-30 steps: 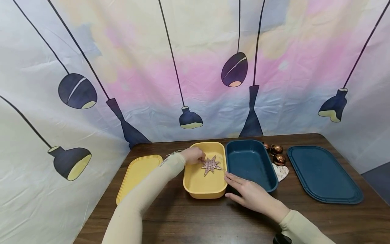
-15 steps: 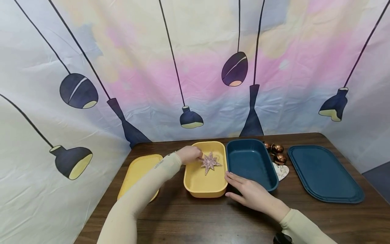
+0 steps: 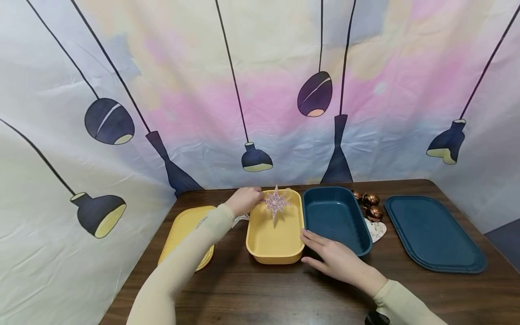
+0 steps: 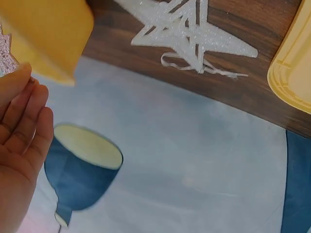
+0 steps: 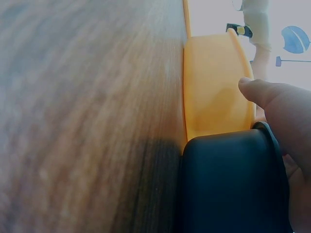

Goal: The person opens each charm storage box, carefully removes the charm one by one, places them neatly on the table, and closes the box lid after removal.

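My left hand [image 3: 245, 201] pinches one point of a pink glitter star [image 3: 276, 204] at the back left of the yellow box [image 3: 274, 259]. The star stands nearly upright over the box's back part. In the left wrist view thumb and fingertips meet at the edge of the star [image 4: 7, 54]. My right hand [image 3: 331, 259] rests with fairly straight fingers where the yellow box meets the dark blue box [image 3: 333, 216]. The right wrist view shows its thumb near the yellow box's rim; its other fingers are mostly hidden there.
A white glitter star ornament [image 4: 194, 36] lies on the table between the yellow box and the yellow lid [image 3: 184, 228]. Right of the blue box are copper-coloured balls [image 3: 373, 213], a white heart [image 3: 376, 229] and a blue lid [image 3: 436, 234]. A printed cloth hangs behind.
The pink star has tilted up from flat to nearly upright and moved toward the box's back. My left hand has moved back and left with it. My right hand stays in place.
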A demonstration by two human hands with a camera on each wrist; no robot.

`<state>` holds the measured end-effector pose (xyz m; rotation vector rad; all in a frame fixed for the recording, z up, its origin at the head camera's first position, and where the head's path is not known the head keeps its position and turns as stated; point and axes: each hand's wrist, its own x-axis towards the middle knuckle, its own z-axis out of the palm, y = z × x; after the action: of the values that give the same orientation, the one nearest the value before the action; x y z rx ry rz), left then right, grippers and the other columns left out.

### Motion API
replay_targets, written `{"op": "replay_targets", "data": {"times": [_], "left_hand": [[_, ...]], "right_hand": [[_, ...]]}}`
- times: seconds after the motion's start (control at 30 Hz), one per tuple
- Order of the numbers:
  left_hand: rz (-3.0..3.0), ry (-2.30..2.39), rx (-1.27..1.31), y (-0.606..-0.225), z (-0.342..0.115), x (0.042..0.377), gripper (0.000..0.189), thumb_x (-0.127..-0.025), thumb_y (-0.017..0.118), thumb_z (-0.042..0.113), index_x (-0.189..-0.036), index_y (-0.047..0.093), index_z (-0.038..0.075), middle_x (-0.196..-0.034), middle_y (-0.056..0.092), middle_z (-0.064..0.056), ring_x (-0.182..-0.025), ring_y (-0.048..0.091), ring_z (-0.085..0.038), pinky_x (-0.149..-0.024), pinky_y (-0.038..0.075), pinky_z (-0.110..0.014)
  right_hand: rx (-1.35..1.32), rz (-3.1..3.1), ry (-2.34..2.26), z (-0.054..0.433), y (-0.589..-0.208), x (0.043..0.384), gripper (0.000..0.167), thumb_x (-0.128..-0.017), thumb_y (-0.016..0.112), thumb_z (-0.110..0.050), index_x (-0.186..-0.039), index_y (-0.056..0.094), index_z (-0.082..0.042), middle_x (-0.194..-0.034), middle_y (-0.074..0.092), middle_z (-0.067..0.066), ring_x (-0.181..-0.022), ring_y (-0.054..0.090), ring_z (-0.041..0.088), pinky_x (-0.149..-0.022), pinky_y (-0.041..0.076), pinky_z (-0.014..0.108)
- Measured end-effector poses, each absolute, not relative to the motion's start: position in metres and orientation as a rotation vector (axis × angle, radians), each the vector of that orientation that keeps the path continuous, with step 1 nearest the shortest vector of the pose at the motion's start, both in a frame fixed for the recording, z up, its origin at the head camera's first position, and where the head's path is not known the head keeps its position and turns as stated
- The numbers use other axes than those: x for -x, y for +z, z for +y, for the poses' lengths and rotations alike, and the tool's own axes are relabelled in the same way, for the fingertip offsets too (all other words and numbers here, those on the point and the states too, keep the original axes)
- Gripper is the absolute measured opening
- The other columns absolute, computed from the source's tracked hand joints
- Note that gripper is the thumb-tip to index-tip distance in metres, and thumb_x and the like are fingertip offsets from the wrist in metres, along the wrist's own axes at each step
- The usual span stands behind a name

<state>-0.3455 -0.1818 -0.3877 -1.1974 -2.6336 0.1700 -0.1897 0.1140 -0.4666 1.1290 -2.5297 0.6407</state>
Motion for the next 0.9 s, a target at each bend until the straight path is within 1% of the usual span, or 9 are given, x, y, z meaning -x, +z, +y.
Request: {"op": "replay_targets", "data": {"times": [0.13, 0.3, 0.53, 0.63, 0.77, 0.9], "left_hand": [[-2.596, 0.117, 1.136, -0.377, -0.192, 0.340, 0.006, -0.091, 0.075, 0.008, -0.096, 0.079, 0.008, -0.092, 0.069, -0.004, -0.082, 0.069, -0.022, -0.073, 0.058, -0.037], [-2.570, 0.099, 1.053, -0.365, -0.210, 0.332, 0.003, -0.092, 0.075, 0.011, -0.092, 0.075, 0.008, -0.089, 0.066, -0.002, -0.078, 0.067, -0.020, -0.068, 0.056, -0.036], [-2.581, 0.047, 0.962, -0.350, -0.241, 0.316, 0.003, -0.092, 0.074, 0.006, -0.093, 0.073, 0.008, -0.089, 0.065, -0.004, -0.078, 0.066, -0.022, -0.067, 0.056, -0.038], [-2.565, 0.055, 0.936, -0.347, -0.254, 0.310, 0.004, -0.092, 0.074, 0.005, -0.094, 0.074, 0.009, -0.087, 0.064, -0.004, -0.075, 0.066, -0.022, -0.066, 0.055, -0.038], [-2.541, 0.066, 0.914, -0.346, -0.269, 0.302, 0.004, -0.091, 0.075, 0.004, -0.091, 0.073, 0.008, -0.082, 0.061, -0.003, -0.071, 0.064, -0.022, -0.062, 0.054, -0.037], [-2.536, 0.067, 0.907, -0.347, -0.281, 0.294, 0.004, -0.089, 0.076, 0.004, -0.089, 0.074, 0.007, -0.081, 0.060, -0.003, -0.071, 0.064, -0.021, -0.063, 0.054, -0.036]], "right_hand": [[-1.128, -2.531, 0.635, 0.114, -0.467, 0.189, 0.060, -0.099, 0.065, -0.039, -0.145, 0.054, -0.002, -0.149, 0.050, 0.017, -0.127, 0.059, 0.027, -0.092, 0.055, 0.040], [-1.120, -2.534, 0.638, 0.114, -0.466, 0.189, 0.060, -0.099, 0.066, -0.039, -0.145, 0.054, -0.002, -0.149, 0.050, 0.017, -0.128, 0.058, 0.027, -0.093, 0.054, 0.041], [-1.123, -2.546, 0.640, 0.114, -0.466, 0.188, 0.061, -0.099, 0.065, -0.040, -0.145, 0.054, -0.002, -0.149, 0.050, 0.017, -0.128, 0.057, 0.027, -0.093, 0.054, 0.041], [-1.126, -2.542, 0.641, 0.114, -0.466, 0.188, 0.061, -0.099, 0.065, -0.040, -0.145, 0.054, -0.002, -0.149, 0.050, 0.017, -0.128, 0.058, 0.027, -0.093, 0.054, 0.041], [-1.128, -2.525, 0.646, 0.113, -0.465, 0.187, 0.061, -0.098, 0.067, -0.038, -0.145, 0.054, -0.002, -0.148, 0.051, 0.018, -0.126, 0.059, 0.028, -0.091, 0.055, 0.041], [-1.130, -2.526, 0.642, 0.113, -0.465, 0.187, 0.061, -0.098, 0.067, -0.038, -0.145, 0.054, -0.002, -0.148, 0.051, 0.018, -0.126, 0.059, 0.028, -0.091, 0.055, 0.041]]}}
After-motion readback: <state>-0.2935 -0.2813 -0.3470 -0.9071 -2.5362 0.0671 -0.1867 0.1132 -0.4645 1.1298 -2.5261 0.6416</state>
